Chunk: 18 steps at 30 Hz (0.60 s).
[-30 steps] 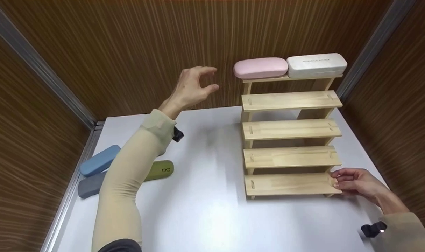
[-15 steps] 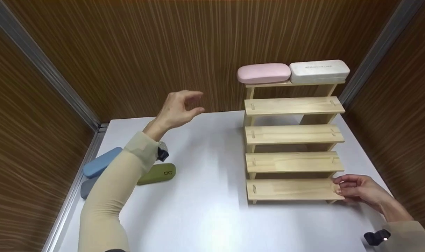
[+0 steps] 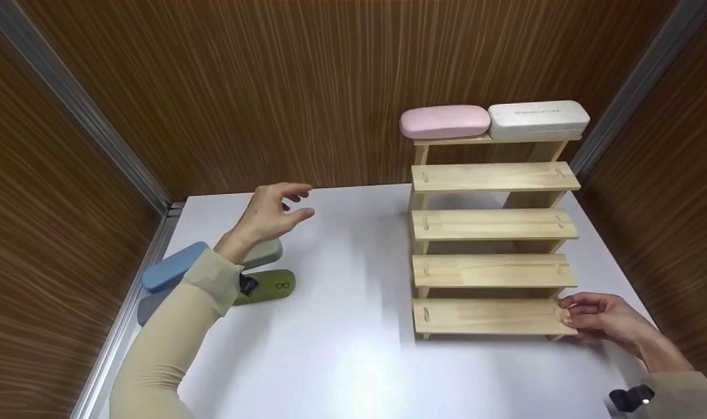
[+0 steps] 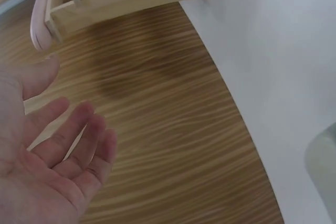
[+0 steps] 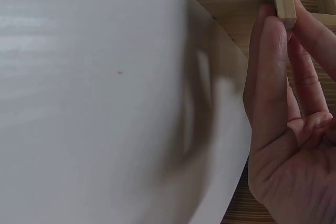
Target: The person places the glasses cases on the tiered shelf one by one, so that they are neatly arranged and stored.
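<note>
My left hand (image 3: 269, 214) hangs in the air over the back left of the table, fingers spread and holding nothing. Below it lies a grey-green glasses case (image 3: 263, 254), partly hidden by the wrist. An olive glasses case (image 3: 267, 287) with a small glasses print lies just in front. My right hand (image 3: 612, 325) pinches the right end of the lowest shelf of a wooden tiered rack (image 3: 493, 317); the right wrist view shows fingers and thumb on both sides of the board (image 5: 284, 1). On the rack's top shelf sit a pink glasses case (image 3: 444, 121) and a white one (image 3: 538, 119).
At the table's left edge lie a blue glasses case (image 3: 174, 267) and a dark grey one (image 3: 151, 306), partly behind the left sleeve. Wood-grain panels (image 3: 295, 87) stand behind and on both sides of the white table (image 3: 330, 349).
My left hand has moved left and down, away from the pink case, and is now above the grey-green case. The right hand keeps its hold on the rack; the head view has shifted slightly.
</note>
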Tool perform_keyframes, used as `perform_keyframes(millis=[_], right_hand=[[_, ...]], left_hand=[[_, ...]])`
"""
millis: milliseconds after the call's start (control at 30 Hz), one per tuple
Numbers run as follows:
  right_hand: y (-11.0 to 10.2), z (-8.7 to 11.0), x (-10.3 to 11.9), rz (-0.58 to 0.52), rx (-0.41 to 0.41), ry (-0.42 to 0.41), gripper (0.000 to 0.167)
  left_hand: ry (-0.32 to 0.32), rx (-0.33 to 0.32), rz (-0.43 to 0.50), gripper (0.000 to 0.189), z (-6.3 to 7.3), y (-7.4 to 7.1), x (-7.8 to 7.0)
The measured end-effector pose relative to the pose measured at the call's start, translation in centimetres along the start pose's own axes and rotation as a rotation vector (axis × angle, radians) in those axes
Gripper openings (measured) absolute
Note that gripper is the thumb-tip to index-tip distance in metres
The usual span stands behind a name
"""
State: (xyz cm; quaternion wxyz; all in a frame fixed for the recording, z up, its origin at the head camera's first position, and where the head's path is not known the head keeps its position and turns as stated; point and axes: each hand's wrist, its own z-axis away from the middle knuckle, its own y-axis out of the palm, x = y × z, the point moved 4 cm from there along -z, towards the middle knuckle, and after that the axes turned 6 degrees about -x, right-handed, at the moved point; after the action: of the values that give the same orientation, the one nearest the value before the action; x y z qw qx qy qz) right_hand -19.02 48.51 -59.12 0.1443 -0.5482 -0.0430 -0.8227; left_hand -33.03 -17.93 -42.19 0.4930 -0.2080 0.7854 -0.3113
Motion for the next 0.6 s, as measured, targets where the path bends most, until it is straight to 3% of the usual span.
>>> perform_keyframes(millis=[600], right_hand=[[0.0, 0.2, 0.1, 0.021, -0.02, 0.015, 0.042]], left_hand=[[-0.134, 0.041, -0.029, 0.05, 5.3, -1.4, 4.6]])
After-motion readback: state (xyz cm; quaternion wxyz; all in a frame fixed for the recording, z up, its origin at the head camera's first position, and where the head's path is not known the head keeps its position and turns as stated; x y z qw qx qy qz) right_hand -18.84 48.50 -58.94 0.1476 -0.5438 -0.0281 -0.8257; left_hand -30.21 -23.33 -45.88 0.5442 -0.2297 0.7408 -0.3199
